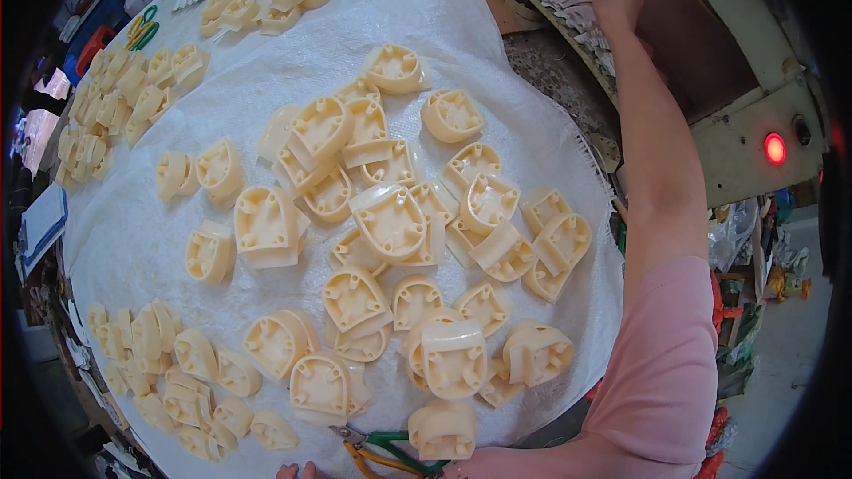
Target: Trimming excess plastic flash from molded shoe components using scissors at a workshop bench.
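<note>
My right arm reaches up the right side. My right hand (616, 0) is closed at the edge of a machine opening, beside a crumpled pale cloth (575, 13); a small light spot shows at its fingers, too small to name. At the lower edge only a few fingertips of my left hand (297, 472) show; the rest is cut off. Near them lie cutting pliers (390, 450) with green and yellow handles, partly hidden by a cream part. Many cream plastic D-shaped parts (390, 223), hollow with small pegs inside, lie in a loose heap on a white woven sheet (146, 239).
More cream parts are piled at the far left (115, 106), the top (275, 0) and lower left (186, 390). Scissors (142, 29) with green and yellow handles lie at the upper left. The machine's panel (745, 155) at right has a glowing red light (775, 149).
</note>
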`<action>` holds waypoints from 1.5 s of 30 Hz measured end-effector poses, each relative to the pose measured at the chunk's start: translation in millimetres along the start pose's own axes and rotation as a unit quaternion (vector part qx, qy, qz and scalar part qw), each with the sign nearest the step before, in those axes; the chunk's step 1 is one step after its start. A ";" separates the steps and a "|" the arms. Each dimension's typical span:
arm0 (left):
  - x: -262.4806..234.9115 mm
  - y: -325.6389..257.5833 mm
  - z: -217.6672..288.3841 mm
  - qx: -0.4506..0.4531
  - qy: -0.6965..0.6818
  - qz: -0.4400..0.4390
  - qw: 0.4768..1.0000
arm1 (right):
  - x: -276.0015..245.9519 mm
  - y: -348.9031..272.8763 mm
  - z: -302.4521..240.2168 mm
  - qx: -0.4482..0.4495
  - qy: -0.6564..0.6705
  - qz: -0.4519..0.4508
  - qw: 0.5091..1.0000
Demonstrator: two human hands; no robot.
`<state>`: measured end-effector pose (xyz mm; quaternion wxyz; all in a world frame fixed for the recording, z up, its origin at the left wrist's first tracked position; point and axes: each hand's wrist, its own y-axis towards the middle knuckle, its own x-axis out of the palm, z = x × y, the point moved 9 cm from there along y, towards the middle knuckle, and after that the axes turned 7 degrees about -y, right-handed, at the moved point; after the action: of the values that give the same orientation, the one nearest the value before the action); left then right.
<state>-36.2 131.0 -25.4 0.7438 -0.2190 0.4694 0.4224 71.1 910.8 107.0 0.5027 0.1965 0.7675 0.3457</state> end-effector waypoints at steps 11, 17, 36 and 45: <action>-4.1 10.4 14.6 0.155 0.049 -0.031 0.986 | -142.6 -75.9 -60.5 -0.039 0.393 -0.043 0.918; -21.3 13.5 13.1 0.137 -0.085 -0.002 0.987 | -253.9 -181.1 -130.1 0.034 0.658 -0.232 0.715; -56.7 -4.6 -65.1 -0.044 -0.392 -0.015 0.919 | -393.9 -511.6 -236.5 -0.376 0.472 -0.482 0.635; -81.1 -21.3 -66.5 0.104 -0.182 0.076 0.975 | -404.5 -551.3 -276.9 -0.435 0.403 -0.425 0.683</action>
<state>-69.0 37.0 13.9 0.8016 -0.0232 0.3825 0.4589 13.9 179.0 33.4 0.2666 -0.5504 0.6603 0.4358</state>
